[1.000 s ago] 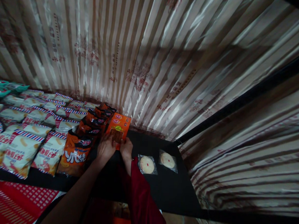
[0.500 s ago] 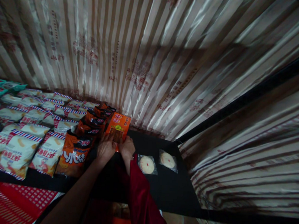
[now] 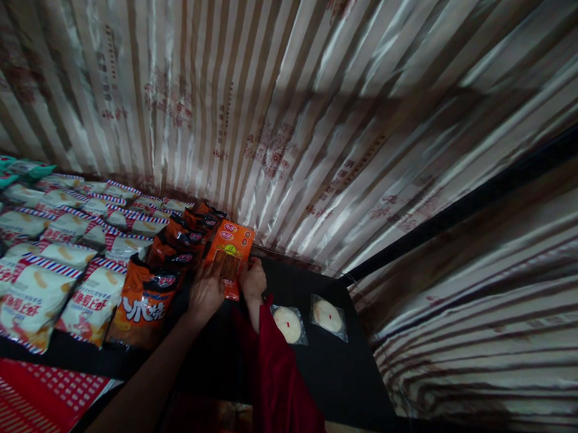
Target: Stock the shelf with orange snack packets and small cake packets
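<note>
An orange snack packet (image 3: 237, 236), with a window showing brown sticks, lies at the right end of the rows of bags. My left hand (image 3: 207, 296) rests at its lower left, fingers stretched out over its surface. At the packet's right edge is my right hand (image 3: 253, 280), its fingers curled in and closed against that edge; the fingertips are hard to see. Just left of my left hand stands an orange-and-black snack bag (image 3: 141, 306), with several more of the same kind behind it.
White snack bags (image 3: 37, 300) fill the left of the black table (image 3: 343, 381). Two round, pale, wrapped cakes (image 3: 288, 324) lie at right. A red basket (image 3: 32, 397) is at lower left. Behind hangs a striped curtain (image 3: 275, 112), with a dark pole (image 3: 439, 218) at right.
My right hand has moved slightly up along the packet's right edge. The packet stays in nearly the same place, and the view has shifted a little.
</note>
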